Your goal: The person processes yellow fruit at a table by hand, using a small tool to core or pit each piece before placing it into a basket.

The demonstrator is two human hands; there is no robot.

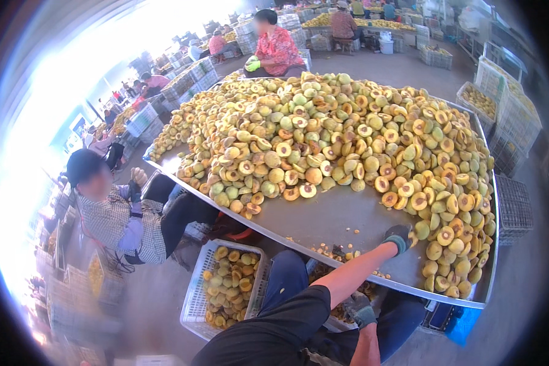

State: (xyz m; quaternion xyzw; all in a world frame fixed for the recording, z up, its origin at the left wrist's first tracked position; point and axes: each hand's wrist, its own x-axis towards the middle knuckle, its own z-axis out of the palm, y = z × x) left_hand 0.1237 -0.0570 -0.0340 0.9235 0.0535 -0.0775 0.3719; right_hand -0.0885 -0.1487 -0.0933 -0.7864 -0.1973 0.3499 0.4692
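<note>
My left arm, in a black sleeve, stretches across the steel table point(323, 222) to the near right edge of a big heap of halved yellow peaches point(323, 140). My left hand point(399, 236), in a dark glove, is closed on a peach half point(413, 235) at its fingertips. Lower down, below the table's rim, my right hand point(360, 308) wears a grey glove with its fingers curled; what it holds, if anything, is hidden. Beneath it sits a container with dark bits, partly covered by my arm. Pits and scraps point(338, 251) lie along the near rim.
A white plastic crate point(192, 299) of peaches stands left of my knee. A person in a checked shirt point(125, 222) sits at left, another in a red patterned top point(277, 52) beyond the heap. Stacked crates point(512, 210) and a blue bag point(465, 326) are at right.
</note>
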